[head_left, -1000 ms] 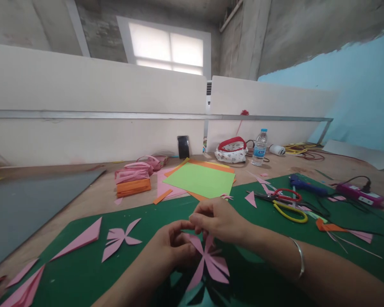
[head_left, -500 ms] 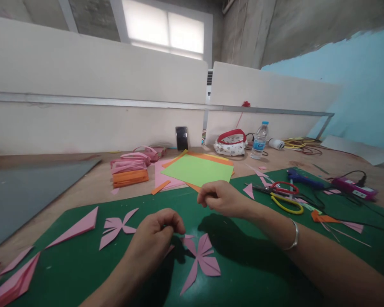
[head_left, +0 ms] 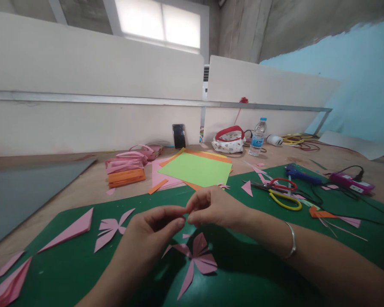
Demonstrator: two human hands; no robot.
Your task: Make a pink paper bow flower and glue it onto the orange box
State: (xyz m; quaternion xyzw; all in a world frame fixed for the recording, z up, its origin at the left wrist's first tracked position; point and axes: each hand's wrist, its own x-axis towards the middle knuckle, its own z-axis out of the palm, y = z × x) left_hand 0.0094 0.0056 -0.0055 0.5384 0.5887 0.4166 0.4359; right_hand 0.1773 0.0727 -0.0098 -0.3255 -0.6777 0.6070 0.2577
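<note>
Apparently untouched, the pink cutout [head_left: 194, 258] lies just short of the fingers [head_left: 176, 224].

Head camera: worn on the person's own head, looking forward and down over the table [head_left: 89, 187].
Left hand [head_left: 152, 230] and right hand [head_left: 220, 209]: close to the lens, below the middle of the frame, seen from above and behind, reaching in from the bottom and the lower right.
Green mat [head_left: 233, 281]: viewed at a slant, near, running out past the bottom edge.
White partition [head_left: 92, 72]: faced nearly head-on, well beyond the hands, behind the table.
Window [head_left: 141, 19]: far back, cut by the top edge.
Span: wide, from a grey board [head_left: 25, 192] at left to a blue wall [head_left: 368, 85] at right.
</note>
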